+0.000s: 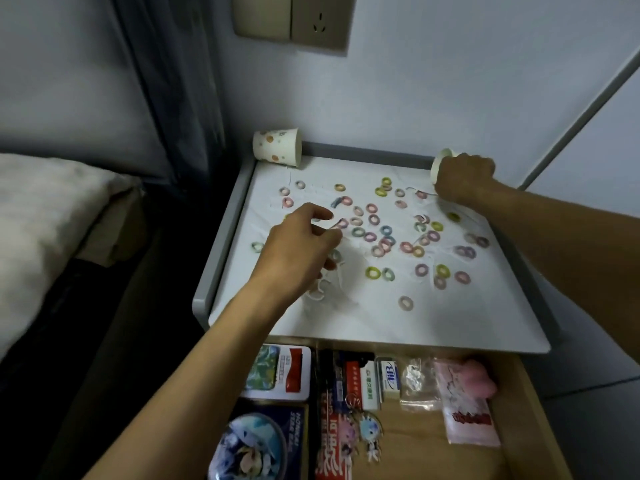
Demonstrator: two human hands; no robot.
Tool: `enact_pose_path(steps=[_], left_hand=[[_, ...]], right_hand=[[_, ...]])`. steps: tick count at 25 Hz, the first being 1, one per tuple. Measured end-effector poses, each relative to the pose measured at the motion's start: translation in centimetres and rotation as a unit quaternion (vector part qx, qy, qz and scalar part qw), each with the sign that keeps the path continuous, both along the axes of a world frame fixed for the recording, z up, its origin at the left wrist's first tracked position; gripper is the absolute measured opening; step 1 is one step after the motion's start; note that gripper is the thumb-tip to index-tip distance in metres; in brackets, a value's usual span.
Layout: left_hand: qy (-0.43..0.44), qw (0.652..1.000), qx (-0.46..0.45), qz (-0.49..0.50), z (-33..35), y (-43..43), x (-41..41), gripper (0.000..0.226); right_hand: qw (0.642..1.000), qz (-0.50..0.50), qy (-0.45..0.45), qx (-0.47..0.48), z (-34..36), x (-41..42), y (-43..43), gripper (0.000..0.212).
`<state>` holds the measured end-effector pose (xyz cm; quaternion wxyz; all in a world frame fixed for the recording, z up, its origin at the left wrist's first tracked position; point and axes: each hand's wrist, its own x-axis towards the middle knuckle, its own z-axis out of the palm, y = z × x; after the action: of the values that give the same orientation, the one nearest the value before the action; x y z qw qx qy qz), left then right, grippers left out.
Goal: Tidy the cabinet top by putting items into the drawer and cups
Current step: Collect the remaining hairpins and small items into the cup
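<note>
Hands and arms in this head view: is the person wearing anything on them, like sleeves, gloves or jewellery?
No. The left hand and the right hand are bare: no gloves, rings or watch show. The left forearm and right forearm are bare too, with no sleeve in view.

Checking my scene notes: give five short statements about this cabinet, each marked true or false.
1. The drawer is open. True.
2. The right hand grips a white cup. True.
3. The dotted cup sits in the drawer. False: it is on the cabinet top, at the back left corner.
4. Only three rings lie on the cabinet top. False: dozens are scattered there.
5. The left hand reaches into the drawer. False: it is over the rings.
</note>
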<state>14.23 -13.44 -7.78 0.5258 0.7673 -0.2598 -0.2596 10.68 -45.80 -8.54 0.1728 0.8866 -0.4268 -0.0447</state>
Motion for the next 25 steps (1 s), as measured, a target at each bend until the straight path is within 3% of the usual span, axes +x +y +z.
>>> enact_pose_path(steps=[7,10,13,16,19,21,22,25], left_hand=[[-0.018,1.0,-0.01,-0.002,0.2,-0.2,-0.1,0.034],[-0.05,0.999,-0.017,-0.007,0.2,-0.2,-1.1,0.051],[-0.152,0.988,-0.009,-0.032,0.4,-0.3,-3.5,0.09],[-0.186,0.978,-0.047,-0.08,0.5,-0.4,-5.5,0.105],[-0.232,0.969,-0.047,-0.073,0.2,-0.3,-6.4,0.096],[-0.234,0.97,-0.041,-0.052,0.0,-0.2,-6.2,0.094],[-0.225,0.973,-0.037,-0.044,-0.1,-0.2,-6.1,0.094],[-0.209,0.977,-0.023,-0.037,-0.6,-0.4,-5.7,0.097]], right_hand=[[0.998,0.06,-0.027,-0.009,2.3,-2.2,2.2,0.025],[0.981,0.12,-0.153,-0.008,4.3,-5.5,6.5,0.024],[0.902,0.159,-0.36,0.176,5.5,-11.1,13.3,0.029],[0.8,0.208,-0.392,0.403,4.8,-14.4,18.5,0.043],[0.771,0.278,-0.374,0.434,3.5,-14.8,18.6,0.052],[0.755,0.238,-0.422,0.442,2.6,-14.7,15.8,0.056],[0.771,0.194,-0.444,0.414,1.9,-14.6,13.9,0.054],[0.904,0.082,-0.358,0.221,-1.4,-15.3,8.6,0.028]])
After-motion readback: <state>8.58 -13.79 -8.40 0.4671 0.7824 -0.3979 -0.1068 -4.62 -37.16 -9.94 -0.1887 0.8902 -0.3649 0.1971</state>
